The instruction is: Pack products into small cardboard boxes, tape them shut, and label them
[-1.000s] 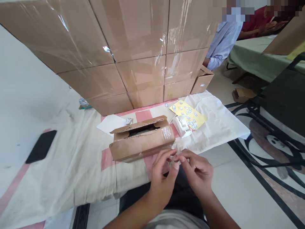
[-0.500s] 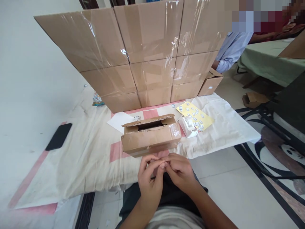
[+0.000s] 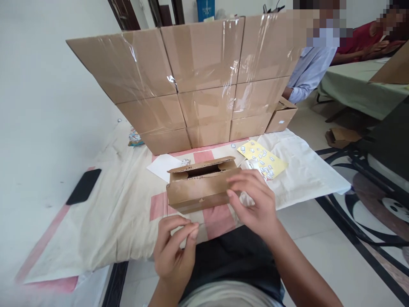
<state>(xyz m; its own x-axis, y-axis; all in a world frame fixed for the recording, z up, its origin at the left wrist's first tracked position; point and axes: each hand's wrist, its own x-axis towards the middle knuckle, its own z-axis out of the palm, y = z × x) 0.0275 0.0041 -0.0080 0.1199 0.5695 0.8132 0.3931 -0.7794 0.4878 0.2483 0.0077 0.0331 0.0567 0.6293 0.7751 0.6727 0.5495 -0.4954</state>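
Observation:
A small brown cardboard box [image 3: 194, 194] lies on the cloth-covered table before me, its long top flap raised and a dark gap showing inside. My left hand [image 3: 174, 245] is below the box's front left, thumb and fingertips pinched together. Whatever sits in that pinch is too small to make out. At the box's right end is my right hand [image 3: 255, 202], thumb and fingers apart. It partly covers a white tape dispenser [image 3: 249, 163]. Behind the dispenser lies a yellow sheet [image 3: 277, 163] bearing several small blue-edged stickers.
A tall taped cardboard panel [image 3: 204, 104] stands across the back of the table. White paper [image 3: 161, 165] and a crumpled clear scrap [image 3: 185, 162] lie behind the box. A black phone [image 3: 83, 186] is at left, a packet [image 3: 135, 137] by the panel. People sit beyond at right.
My hands were together at the fingertips and have parted. The left moved left and down; the right moved up to the box's right end, its fingers spreading. The view shifted slightly.

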